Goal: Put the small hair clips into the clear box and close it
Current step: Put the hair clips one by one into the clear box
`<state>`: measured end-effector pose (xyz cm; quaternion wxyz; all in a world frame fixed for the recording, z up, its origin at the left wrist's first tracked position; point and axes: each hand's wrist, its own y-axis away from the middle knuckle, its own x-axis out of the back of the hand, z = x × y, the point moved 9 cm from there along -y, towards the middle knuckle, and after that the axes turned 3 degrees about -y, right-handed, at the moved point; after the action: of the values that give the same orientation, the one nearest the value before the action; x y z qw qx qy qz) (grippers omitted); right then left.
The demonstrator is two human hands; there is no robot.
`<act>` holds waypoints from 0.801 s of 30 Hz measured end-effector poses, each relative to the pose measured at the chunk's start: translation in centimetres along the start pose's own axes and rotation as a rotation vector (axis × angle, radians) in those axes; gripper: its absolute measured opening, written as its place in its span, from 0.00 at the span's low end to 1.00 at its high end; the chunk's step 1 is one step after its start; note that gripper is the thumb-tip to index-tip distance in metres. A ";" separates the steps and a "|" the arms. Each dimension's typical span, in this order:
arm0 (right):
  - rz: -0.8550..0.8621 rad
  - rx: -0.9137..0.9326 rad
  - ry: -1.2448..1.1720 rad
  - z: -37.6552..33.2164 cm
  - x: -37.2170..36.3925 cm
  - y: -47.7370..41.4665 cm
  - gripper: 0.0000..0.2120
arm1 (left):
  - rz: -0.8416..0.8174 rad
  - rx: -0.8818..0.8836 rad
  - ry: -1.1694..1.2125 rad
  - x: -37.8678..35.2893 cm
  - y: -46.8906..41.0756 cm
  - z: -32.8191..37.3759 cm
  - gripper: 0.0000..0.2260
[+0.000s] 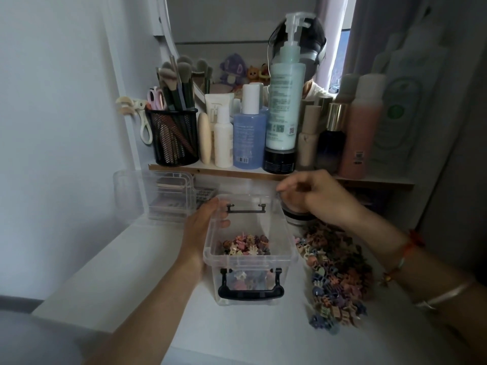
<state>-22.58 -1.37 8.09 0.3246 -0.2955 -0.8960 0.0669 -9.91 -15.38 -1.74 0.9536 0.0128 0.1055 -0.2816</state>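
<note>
So the step in hand here is, as far as I can judge, loading: the clear box (210, 241) is sitting open on the white worktop (131, 259), black handle (250, 293) facing the person. Only a small heap of hair clips (245, 245) is lying on its floor. The big pile of clips (334, 275) is lying on the worktop just right of the box, so most of the job is left.

Left grip (203, 222): it's holding the box at the far-left corner, thumb hooked over the rim and inside, and the rest of the hand is lying along the outer wall. So it's closed on the box and steadying it.

Right grip (313, 193): it's hovering over the far-right corner of the box, above a dark round jar (295, 216). The fingers are curling inward, but that hand is blurry. I honestly can't tell whether it's pinching anything, clips or the edge of what looks like the lid standing up at the back.

How I'd do it well:
- Scoop the pile in handfuls rather than picking clips one by one.
- Release low over the opening, because the clips are tiny and look bouncy.
- Hold the box with the left grip while the right one is scooping, since a light plastic box like that is probably going to slide.
- Level the heap before closing so nothing is sticking up under the lid or sitting on the rim.
- Watch for strays rolling toward the near edge of the worktop.
</note>
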 end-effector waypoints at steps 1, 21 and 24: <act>-0.035 0.014 -0.044 -0.6 -0.3 0.2 0.05 | 0.007 -0.008 -0.005 0.0 0.0 0.0 0.10; 0.049 -0.029 -0.072 0.2 0.8 0.2 0.04 | -0.037 -0.019 0.000 -0.1 -0.5 -0.3 0.10; -0.051 -0.078 0.505 2.8 -0.1 0.7 0.08 | -0.025 -0.020 -0.006 0.0 -0.4 -0.3 0.10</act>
<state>-23.94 -0.64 5.61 0.5280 -0.2922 -0.7956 -0.0521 -10.19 -15.64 -2.06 0.9505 0.0012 0.1056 -0.2923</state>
